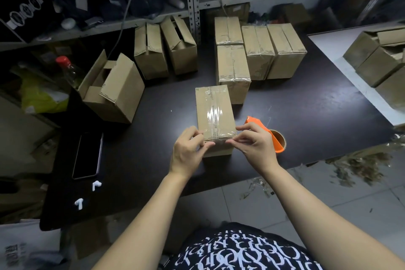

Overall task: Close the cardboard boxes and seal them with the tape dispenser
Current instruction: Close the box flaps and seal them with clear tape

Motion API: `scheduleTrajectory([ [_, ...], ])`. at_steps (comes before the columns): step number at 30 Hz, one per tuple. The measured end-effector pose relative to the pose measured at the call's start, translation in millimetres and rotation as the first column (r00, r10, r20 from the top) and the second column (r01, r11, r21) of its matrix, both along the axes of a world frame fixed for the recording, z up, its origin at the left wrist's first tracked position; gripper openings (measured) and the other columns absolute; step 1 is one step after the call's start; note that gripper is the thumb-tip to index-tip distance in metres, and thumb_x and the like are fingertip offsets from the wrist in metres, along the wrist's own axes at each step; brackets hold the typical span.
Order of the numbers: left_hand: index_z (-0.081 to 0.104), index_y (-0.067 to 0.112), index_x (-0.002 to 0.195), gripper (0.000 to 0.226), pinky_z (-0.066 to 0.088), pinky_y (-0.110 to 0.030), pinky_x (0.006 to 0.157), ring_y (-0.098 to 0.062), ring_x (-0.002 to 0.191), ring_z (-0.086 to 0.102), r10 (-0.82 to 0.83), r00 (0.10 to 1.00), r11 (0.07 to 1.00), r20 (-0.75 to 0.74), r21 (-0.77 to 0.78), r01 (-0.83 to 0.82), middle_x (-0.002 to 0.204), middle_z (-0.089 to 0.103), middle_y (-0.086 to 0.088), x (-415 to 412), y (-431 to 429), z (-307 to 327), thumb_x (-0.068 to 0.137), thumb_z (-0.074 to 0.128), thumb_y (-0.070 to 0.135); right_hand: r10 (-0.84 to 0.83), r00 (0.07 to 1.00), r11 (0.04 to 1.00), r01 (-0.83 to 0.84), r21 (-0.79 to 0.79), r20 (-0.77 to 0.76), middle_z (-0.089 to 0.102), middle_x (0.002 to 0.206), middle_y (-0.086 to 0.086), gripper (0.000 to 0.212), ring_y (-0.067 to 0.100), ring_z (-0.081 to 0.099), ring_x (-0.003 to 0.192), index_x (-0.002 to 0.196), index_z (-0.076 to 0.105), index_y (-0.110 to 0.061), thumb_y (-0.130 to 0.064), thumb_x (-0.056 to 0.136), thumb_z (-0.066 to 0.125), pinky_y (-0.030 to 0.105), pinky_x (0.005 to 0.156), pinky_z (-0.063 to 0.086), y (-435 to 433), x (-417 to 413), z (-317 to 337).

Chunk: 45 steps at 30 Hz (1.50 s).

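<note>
Cardboard box (pixel 215 114) — left hand (pixel 188 149), right hand (pixel 255 144) pinching tape (pixel 217 137) at near edge.

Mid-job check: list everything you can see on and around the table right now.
taped box: one, brown, table centre, at the hands
sealed boxes: four, brown, behind it
unsealed boxes: three, brown, back left
stacked boxes: several, brown, right edge
tape dispenser: one, orange, right of taped box
phone: one, dark, left
earbuds: two, white, near phone
bottle: one, clear, red cap, far left
table: one, dark, under the taped box
left hand, right hand: bare, both pinching at taped box's near edge
</note>
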<state>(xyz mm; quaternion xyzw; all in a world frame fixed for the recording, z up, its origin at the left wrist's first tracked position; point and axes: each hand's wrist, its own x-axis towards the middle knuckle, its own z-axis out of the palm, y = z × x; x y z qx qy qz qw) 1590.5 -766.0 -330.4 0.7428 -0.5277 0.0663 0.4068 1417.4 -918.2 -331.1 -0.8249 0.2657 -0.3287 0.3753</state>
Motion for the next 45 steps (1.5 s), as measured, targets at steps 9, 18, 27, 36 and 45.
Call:
scheduleTrajectory([
  [9,0.070,0.006,0.085,0.027,0.055,-0.028,0.069,-0.016,0.078,0.059,0.041,0.993,0.999,-0.110,0.003,-0.041,0.089,0.060,-0.003,-0.4,-1.6,3.6,0.075,0.092,0.020,-0.014,0.999,0.970,0.022,0.242,-0.034,0.075,0.096,-0.004,0.031,0.010,0.074,0.089,0.100,0.074,-0.013,-0.011,0.076,0.092,0.026,0.080,0.062,-5.6,-0.2,6.9],
  [18,0.081,0.004,0.101,0.021,0.057,-0.015,0.081,-0.008,0.093,0.072,0.253,0.776,0.962,-0.577,0.065,-0.266,0.095,0.071,0.010,-18.4,4.4,-1.6,0.082,0.082,-0.004,-0.116,0.990,0.865,0.142,0.481,-0.083,0.079,0.091,-0.006,0.025,0.009,0.076,0.091,0.094,0.079,-0.018,-0.014,0.074,0.094,0.038,0.090,0.063,-3.8,6.4,3.0],
  [27,0.082,0.006,0.097,0.014,0.053,-0.011,0.082,0.009,0.092,0.066,0.272,0.809,0.960,-0.521,0.088,-0.267,0.092,0.070,0.010,5.2,7.5,1.9,0.083,0.084,0.004,-0.117,0.991,0.842,0.132,0.524,-0.061,0.079,0.096,-0.013,0.027,0.000,0.073,0.099,0.103,0.078,-0.020,-0.012,0.081,0.089,0.028,0.093,0.060,0.1,35.7,6.0],
  [36,0.083,0.013,0.093,0.016,0.055,-0.014,0.079,0.003,0.087,0.069,0.292,0.749,0.947,-0.595,0.069,-0.314,0.088,0.073,0.015,38.8,15.9,10.2,0.079,0.090,0.015,-0.108,0.993,0.836,0.117,0.536,-0.048,0.079,0.103,-0.015,0.026,-0.002,0.070,0.104,0.112,0.079,-0.024,-0.035,0.088,0.083,0.022,0.090,0.056,17.5,67.4,15.8],
  [45,0.080,0.017,0.101,0.023,0.052,-0.009,0.081,0.003,0.090,0.069,0.304,0.771,0.942,-0.560,0.057,-0.330,0.093,0.074,0.013,72.6,28.8,5.6,0.080,0.089,0.018,-0.094,0.993,0.836,0.121,0.536,-0.076,0.078,0.101,-0.017,0.017,-0.002,0.070,0.102,0.108,0.080,-0.029,-0.032,0.091,0.081,0.021,0.091,0.056,23.2,113.6,15.9],
])
